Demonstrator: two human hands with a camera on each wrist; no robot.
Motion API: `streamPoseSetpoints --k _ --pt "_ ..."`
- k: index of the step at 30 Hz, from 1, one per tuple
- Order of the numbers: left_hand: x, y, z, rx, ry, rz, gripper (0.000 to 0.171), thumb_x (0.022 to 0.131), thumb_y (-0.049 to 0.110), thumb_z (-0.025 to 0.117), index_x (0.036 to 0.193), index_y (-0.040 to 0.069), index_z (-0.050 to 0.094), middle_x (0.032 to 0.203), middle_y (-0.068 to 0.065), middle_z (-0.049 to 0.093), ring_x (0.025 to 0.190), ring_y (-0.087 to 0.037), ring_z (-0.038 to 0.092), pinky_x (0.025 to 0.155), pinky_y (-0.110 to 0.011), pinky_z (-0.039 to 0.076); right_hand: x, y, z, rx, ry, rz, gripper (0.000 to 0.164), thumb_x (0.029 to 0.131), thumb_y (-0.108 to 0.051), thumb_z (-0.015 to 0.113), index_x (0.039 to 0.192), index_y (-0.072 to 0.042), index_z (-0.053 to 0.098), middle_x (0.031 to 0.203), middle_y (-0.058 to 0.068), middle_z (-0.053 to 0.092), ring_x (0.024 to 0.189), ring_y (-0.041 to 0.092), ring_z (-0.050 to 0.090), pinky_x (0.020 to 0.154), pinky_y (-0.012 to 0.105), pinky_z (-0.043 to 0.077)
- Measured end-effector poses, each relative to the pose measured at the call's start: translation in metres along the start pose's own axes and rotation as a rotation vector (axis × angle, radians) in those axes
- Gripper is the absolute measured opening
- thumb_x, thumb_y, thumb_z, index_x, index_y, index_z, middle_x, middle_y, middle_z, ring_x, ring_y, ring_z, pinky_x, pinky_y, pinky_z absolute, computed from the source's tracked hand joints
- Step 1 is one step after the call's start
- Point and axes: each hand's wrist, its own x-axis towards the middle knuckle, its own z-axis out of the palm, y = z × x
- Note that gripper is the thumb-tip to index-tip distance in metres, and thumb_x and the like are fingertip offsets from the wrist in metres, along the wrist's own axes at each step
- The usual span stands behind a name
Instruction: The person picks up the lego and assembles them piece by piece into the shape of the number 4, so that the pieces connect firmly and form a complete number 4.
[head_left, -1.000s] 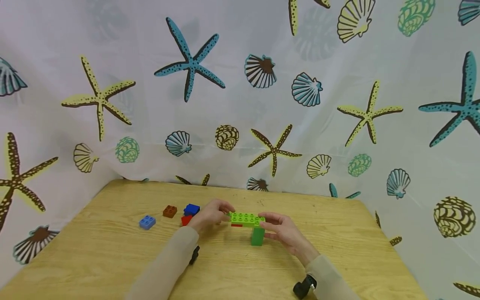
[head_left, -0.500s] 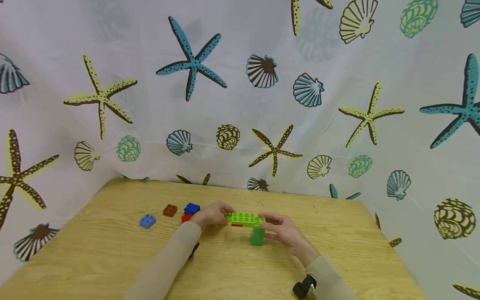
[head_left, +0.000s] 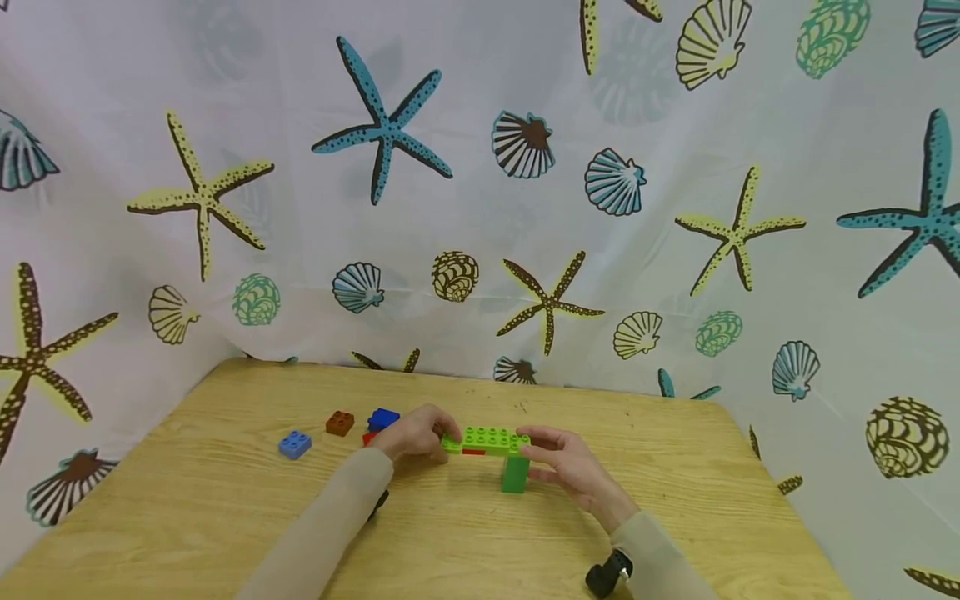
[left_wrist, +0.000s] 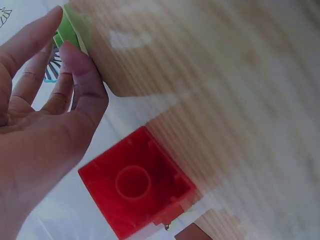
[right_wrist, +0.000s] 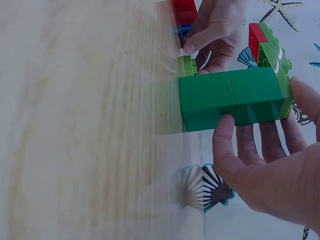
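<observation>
A tower of two dark green bricks (right_wrist: 230,100) stands upright on the table. A long lime green brick (head_left: 491,440) lies across its top and juts out leftward, with a red brick (right_wrist: 256,42) under the jutting end. My right hand (head_left: 573,467) holds the tower from the right, fingertips on its side and at the end of the long brick. Just left of the overhang, my left hand (head_left: 420,433) pinches a small lime green brick (head_left: 452,444) between thumb and fingers. In the right wrist view this small brick (right_wrist: 187,65) sits low, close to the tabletop.
To the left, a loose red brick (left_wrist: 135,182) shows its hollow underside in the left wrist view. A dark blue brick (head_left: 384,418), a brown brick (head_left: 340,422) and a light blue brick (head_left: 295,444) lie farther left on the wooden table (head_left: 420,542). A patterned curtain (head_left: 480,217) hangs behind.
My left hand has brought the small lime green brick from behind the long brick's left end to its left side, nearer to me. The right hand and the tower have stayed put.
</observation>
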Motion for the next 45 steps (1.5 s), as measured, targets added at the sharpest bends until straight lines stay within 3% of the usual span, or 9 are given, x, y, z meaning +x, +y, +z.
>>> streamPoseSetpoints --k 5,8,14,22,27,30,37,45 --pt "0.000 0.003 0.004 0.029 0.004 0.011 0.021 0.076 -0.011 0.075 0.089 0.005 0.071 0.089 -0.005 0.067 0.073 -0.019 0.050 0.058 -0.029 0.045 -0.001 0.000 0.000 0.029 -0.005 0.011 0.056 0.092 -0.026 0.070 0.139 -0.001 0.052 0.125 0.005 0.061 0.103 0.011 0.063 0.087 0.037 0.055" --pt "-0.001 0.004 0.004 0.037 0.016 0.017 0.020 0.076 -0.009 0.076 0.089 0.006 0.070 0.089 -0.004 0.065 0.077 -0.018 0.052 0.064 -0.029 0.047 -0.002 0.000 0.000 0.059 -0.016 0.016 0.055 0.092 -0.023 0.069 0.139 -0.001 0.052 0.123 0.005 0.060 0.103 0.012 0.062 0.084 0.037 0.056" --pt "-0.001 0.002 0.003 -0.041 0.095 0.003 0.025 0.075 -0.001 0.080 0.092 0.011 0.066 0.100 -0.005 0.062 0.091 -0.022 0.054 0.082 -0.038 0.048 -0.001 -0.001 0.001 0.132 -0.046 0.016 0.055 0.094 -0.016 0.067 0.141 0.005 0.046 0.120 0.005 0.057 0.106 0.014 0.060 0.086 0.041 0.057" --pt "-0.001 0.004 0.000 -0.131 0.143 0.012 0.050 0.079 0.007 0.078 0.127 0.007 0.064 0.121 -0.007 0.060 0.108 -0.025 0.057 0.091 -0.044 0.050 -0.001 -0.002 0.001 0.120 -0.085 0.006 0.059 0.093 -0.012 0.067 0.143 0.007 0.042 0.124 0.008 0.057 0.107 0.015 0.061 0.094 0.044 0.053" --pt "-0.002 0.016 -0.007 -0.067 0.132 0.076 0.044 0.088 0.010 0.071 0.131 0.005 0.062 0.131 -0.011 0.059 0.118 -0.032 0.057 0.095 -0.046 0.050 -0.001 -0.001 0.002 0.093 -0.079 -0.023 0.060 0.092 -0.008 0.067 0.144 0.007 0.041 0.137 0.016 0.051 0.110 0.016 0.061 0.095 0.044 0.053" --pt "-0.002 0.022 -0.010 -0.080 0.132 0.107 0.043 0.090 0.011 0.070 0.131 0.006 0.062 0.134 -0.012 0.059 0.120 -0.033 0.057 0.096 -0.047 0.050 -0.001 0.000 0.003 0.077 -0.060 -0.036 0.059 0.092 -0.009 0.068 0.143 0.004 0.043 0.142 0.018 0.048 0.113 0.016 0.060 0.093 0.042 0.054" --pt "-0.004 0.028 -0.009 -0.141 0.189 0.152 0.046 0.089 0.016 0.073 0.133 0.010 0.061 0.133 -0.009 0.061 0.113 -0.025 0.060 0.095 -0.044 0.050 -0.001 0.000 0.004 0.077 -0.040 -0.031 0.056 0.091 -0.012 0.069 0.141 0.001 0.047 0.130 0.014 0.056 0.107 0.017 0.063 0.089 0.039 0.056" --pt "-0.010 0.035 -0.008 -0.227 0.214 0.255 0.046 0.089 0.020 0.073 0.133 0.014 0.061 0.133 -0.009 0.061 0.109 -0.021 0.061 0.093 -0.041 0.052 -0.001 -0.001 0.005 0.076 -0.027 -0.027 0.058 0.091 -0.014 0.070 0.141 0.003 0.046 0.125 0.011 0.058 0.106 0.018 0.063 0.088 0.039 0.056"
